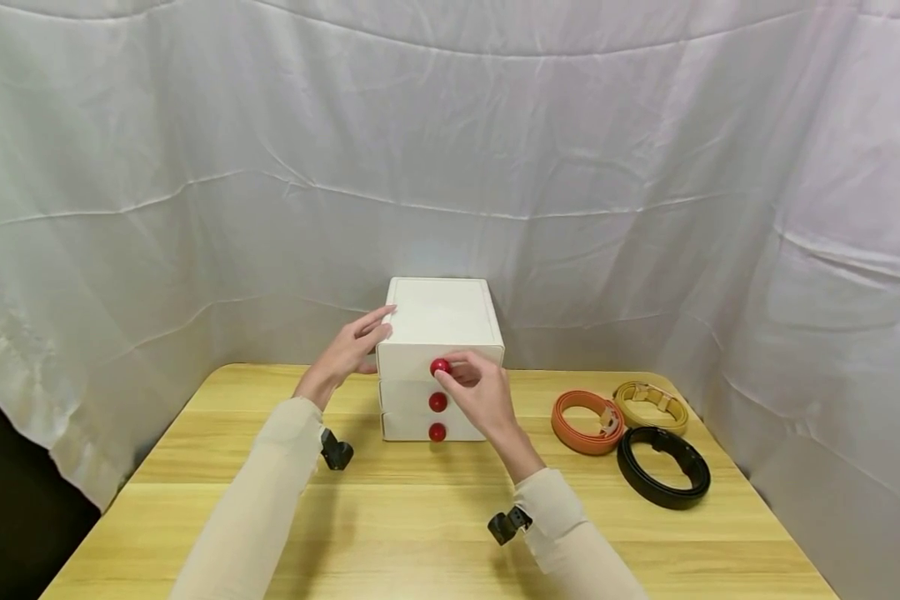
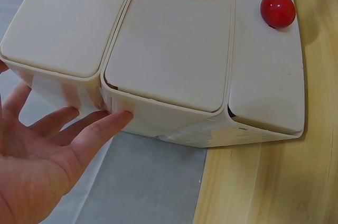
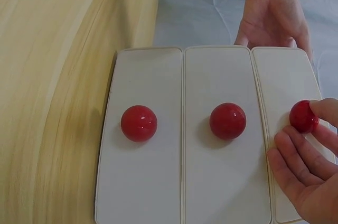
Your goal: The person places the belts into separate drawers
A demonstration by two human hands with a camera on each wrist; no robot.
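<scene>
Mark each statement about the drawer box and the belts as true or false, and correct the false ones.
1. The right hand pinches the top red knob. True.
2. The left hand lies flat on the table. False: it rests against the side of the drawer box.
3. Three coiled belts lie right of the box. True: orange belt, yellow belt, black belt.
4. The bottom drawer is pulled out. False: all three fronts sit flush.

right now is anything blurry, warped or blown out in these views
Head view: sharp, evenly lit, wide-angle bowing of the table edges, soft shadows under the belts. Left wrist: drawer unit bulges from lens distortion, left hand slightly soft. Right wrist: crisp, small glare spots on the red knobs.
</scene>
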